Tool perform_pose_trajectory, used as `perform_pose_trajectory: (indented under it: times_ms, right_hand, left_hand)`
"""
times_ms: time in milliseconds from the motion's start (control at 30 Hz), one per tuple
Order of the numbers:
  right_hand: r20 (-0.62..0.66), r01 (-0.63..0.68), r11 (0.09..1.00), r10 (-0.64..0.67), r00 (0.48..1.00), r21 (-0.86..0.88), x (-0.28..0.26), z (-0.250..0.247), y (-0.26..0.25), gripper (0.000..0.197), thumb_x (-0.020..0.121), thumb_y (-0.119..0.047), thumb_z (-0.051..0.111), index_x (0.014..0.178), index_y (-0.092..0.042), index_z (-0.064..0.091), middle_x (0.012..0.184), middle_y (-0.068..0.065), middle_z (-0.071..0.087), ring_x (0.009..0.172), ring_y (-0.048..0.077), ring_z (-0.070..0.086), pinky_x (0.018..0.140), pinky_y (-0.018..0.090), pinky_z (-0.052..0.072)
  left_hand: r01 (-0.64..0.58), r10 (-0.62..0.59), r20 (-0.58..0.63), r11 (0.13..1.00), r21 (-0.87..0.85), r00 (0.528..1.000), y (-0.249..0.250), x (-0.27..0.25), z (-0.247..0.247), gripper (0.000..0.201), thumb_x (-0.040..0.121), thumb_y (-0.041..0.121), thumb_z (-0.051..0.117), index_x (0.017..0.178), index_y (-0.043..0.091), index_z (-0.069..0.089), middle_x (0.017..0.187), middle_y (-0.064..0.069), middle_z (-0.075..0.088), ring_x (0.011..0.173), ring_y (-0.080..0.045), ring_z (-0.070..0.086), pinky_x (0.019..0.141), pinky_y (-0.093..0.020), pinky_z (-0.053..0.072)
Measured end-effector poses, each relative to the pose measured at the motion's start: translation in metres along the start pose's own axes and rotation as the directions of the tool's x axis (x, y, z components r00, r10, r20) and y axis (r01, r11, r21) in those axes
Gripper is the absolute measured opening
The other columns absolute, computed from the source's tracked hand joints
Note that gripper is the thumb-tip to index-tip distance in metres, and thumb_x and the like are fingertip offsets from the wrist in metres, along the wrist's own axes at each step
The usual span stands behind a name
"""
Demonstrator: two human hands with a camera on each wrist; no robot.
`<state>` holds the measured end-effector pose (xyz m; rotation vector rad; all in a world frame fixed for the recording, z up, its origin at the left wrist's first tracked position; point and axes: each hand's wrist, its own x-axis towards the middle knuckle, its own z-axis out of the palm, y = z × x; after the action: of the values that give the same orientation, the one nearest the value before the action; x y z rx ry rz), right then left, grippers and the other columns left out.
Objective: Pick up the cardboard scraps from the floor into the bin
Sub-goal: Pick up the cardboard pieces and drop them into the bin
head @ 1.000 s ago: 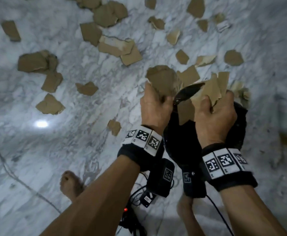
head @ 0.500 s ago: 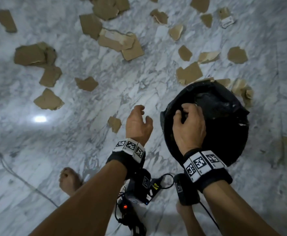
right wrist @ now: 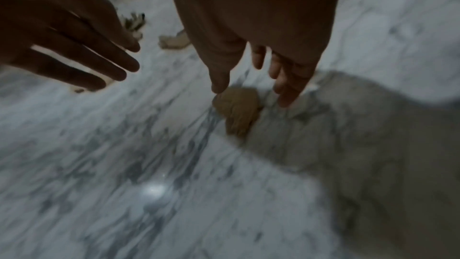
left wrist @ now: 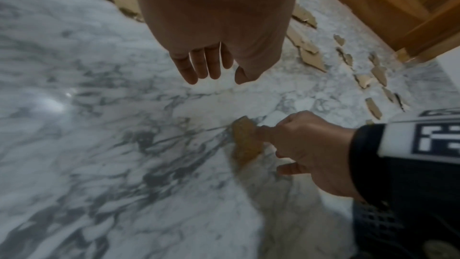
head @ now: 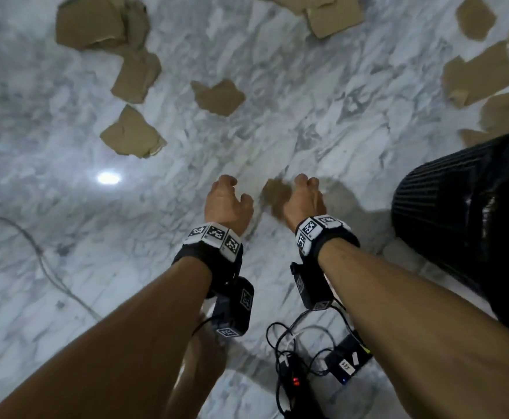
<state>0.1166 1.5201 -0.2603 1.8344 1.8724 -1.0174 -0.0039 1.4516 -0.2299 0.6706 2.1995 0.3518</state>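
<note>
Nearest the camera, black cables and small black battery packs lie on the floor between the forearms, with the person's bare foot partly hidden under the left arm. Just beyond, both hands reach down side by side. The left hand is empty, fingers relaxed and loosely spread above the white, grey-veined marble floor. The right hand is also released, thumb and fingers parted over a small brown torn cardboard scrap that lies flat on the marble; the thumb tip is at the scrap's edge, but the pictures are too blurred to say whether it touches. The black slatted plastic bin lined with a black bag stands just to the right of that hand.

The likely trouble is the pinch: a thin scrap lying flat on polished stone gives the fingertips no edge, so it may slide away or slip from the grip on the way to the bin. The trailing cables could also snag a wrist or foot.

Farther out, many more brown cardboard scraps are scattered across the marble, so most of the task seems to remain. A ceiling light glints off the glossy floor, and wooden furniture or a door stands at the far edge.
</note>
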Motion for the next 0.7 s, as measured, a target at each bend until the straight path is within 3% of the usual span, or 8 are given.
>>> perform_pose_trajectory:
  times_ms: [167,300,400,533,633,700]
  right_hand:
    - [-0.091,-0.059,0.996,0.053,0.994,-0.066,0.021,0.052,-0.006,0.052,0.083,-0.006,0.064,0.128,-0.002,0.039,0.131,0.023,0.040,0.113,0.044,0.048,0.083,0.045,0.046]
    - [0.047,-0.139,0.990,0.138,0.989,0.027,0.027,0.051,-0.019,0.040,0.084,-0.025,0.067,0.113,0.000,0.055,0.118,0.021,0.059,0.108,0.040,0.058,0.087,0.041,0.050]
    - [0.151,-0.039,0.998,0.047,0.988,-0.052,0.021,0.032,-0.046,0.024,0.089,-0.029,0.062,0.086,-0.006,0.059,0.104,0.019,0.065,0.098,0.035,0.063,0.079,0.033,0.052]
    - [0.162,0.073,0.993,-0.057,0.985,-0.094,0.006,-0.004,-0.108,0.023,0.083,-0.023,0.068,0.075,-0.008,0.053,0.094,0.016,0.066,0.086,0.030,0.065,0.072,0.036,0.056]
    - [0.147,0.118,0.989,-0.103,0.984,-0.092,0.003,-0.027,-0.161,0.022,0.077,-0.028,0.073,0.074,-0.012,0.058,0.108,0.016,0.063,0.086,0.031,0.067,0.073,0.039,0.059]
    - [0.131,0.181,0.976,-0.165,0.978,-0.124,0.010,-0.035,-0.189,0.022,0.077,-0.023,0.076,0.091,-0.011,0.064,0.122,0.011,0.054,0.095,0.030,0.063,0.073,0.030,0.057]
  left_hand:
    - [0.020,-0.019,0.036,1.000,-0.015,0.999,-0.042,0.026,0.006,0.045,0.088,0.022,0.057,0.129,0.006,0.047,0.130,-0.015,0.052,0.117,-0.032,0.052,0.092,-0.034,0.042]
    - [0.060,-0.058,0.042,0.998,-0.037,0.997,-0.063,0.039,-0.013,0.047,0.089,0.025,0.058,0.130,0.006,0.045,0.132,-0.015,0.049,0.120,-0.031,0.049,0.095,-0.034,0.041]
    - [0.082,-0.078,0.054,0.994,-0.070,0.995,-0.064,0.045,-0.047,0.048,0.088,0.025,0.059,0.130,0.006,0.045,0.132,-0.015,0.048,0.122,-0.032,0.047,0.097,-0.036,0.040]
    - [0.087,-0.084,0.036,0.994,-0.070,0.996,-0.056,0.053,-0.114,0.050,0.088,0.027,0.059,0.131,0.006,0.044,0.135,-0.015,0.046,0.125,-0.033,0.045,0.100,-0.038,0.039]
    - [0.088,-0.089,-0.013,0.993,-0.083,0.996,-0.053,0.063,-0.167,0.051,0.086,0.026,0.060,0.131,0.006,0.044,0.135,-0.015,0.047,0.126,-0.033,0.045,0.097,-0.038,0.040]
    - [0.115,-0.119,-0.048,0.990,-0.079,0.992,-0.055,0.074,-0.193,0.051,0.085,0.025,0.062,0.131,0.008,0.045,0.137,-0.014,0.046,0.127,-0.034,0.043,0.097,-0.039,0.041]
